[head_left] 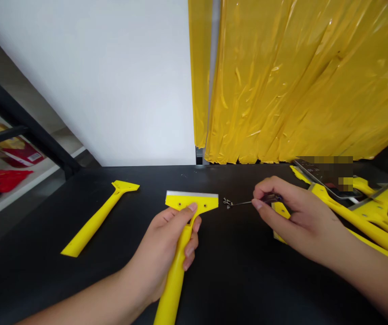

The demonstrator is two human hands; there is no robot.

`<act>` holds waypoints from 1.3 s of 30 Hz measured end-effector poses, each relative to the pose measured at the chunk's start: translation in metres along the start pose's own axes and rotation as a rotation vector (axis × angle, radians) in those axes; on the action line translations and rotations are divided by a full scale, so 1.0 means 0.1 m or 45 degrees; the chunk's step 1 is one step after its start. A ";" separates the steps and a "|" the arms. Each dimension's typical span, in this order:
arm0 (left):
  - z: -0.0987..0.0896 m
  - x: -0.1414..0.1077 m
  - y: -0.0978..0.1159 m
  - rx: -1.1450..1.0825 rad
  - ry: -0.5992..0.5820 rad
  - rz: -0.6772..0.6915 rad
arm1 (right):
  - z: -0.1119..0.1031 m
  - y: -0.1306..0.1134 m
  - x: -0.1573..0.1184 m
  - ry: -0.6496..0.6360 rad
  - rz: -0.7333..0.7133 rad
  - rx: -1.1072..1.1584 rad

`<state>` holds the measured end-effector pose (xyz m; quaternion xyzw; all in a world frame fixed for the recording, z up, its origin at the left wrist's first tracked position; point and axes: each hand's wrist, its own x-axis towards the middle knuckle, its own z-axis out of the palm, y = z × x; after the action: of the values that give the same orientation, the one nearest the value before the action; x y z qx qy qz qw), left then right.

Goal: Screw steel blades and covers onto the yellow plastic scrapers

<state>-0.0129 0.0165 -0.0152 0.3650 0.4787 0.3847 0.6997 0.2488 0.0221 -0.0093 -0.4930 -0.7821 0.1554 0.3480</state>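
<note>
My left hand (171, 243) is wrapped round the neck of a yellow scraper (174, 280), thumb pressed on its head. A pale metal blade edge shows along the top of that head, with small dark holes below it. In my right hand (298, 216) is a small screwdriver (271, 198), pinched between thumb and fingers, its thin shaft pointing left. The screwdriver's tip is at a little cluster of small screws (226, 202) on the black tabletop, just right of the scraper head. Whether the tip touches a screw, I cannot tell.
A yellow scraper handle (95, 221) lies on the black table (88, 289) to the left. Several yellow scrapers (380, 230) are piled at the right, near a phone (325, 178). Yellow plastic sheeting (302, 81) and a white panel (122, 76) stand behind. Shelves hold a bottle (17, 146).
</note>
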 end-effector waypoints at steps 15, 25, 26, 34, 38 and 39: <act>0.00 0.02 -0.02 -0.011 -0.011 -0.015 | -0.02 -0.06 -0.05 -0.061 -0.075 -0.037; -0.01 0.01 -0.02 -0.009 -0.012 -0.024 | -0.03 -0.08 -0.06 -0.089 -0.088 -0.023; 0.00 0.01 -0.02 -0.009 -0.013 -0.023 | -0.03 -0.08 -0.06 -0.095 -0.082 -0.025; -0.01 0.02 -0.05 -0.002 -0.013 -0.016 | -0.04 -0.09 -0.05 -0.106 -0.084 -0.039; -0.01 0.01 -0.04 0.000 -0.004 -0.014 | -0.03 -0.08 -0.06 -0.104 -0.104 -0.064; -0.01 0.01 -0.03 0.000 -0.002 -0.012 | -0.03 -0.08 -0.06 -0.104 -0.111 -0.069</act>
<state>-0.0130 0.0162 -0.0188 0.3630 0.4797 0.3813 0.7019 0.2471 0.0126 -0.0052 -0.4610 -0.8203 0.1387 0.3089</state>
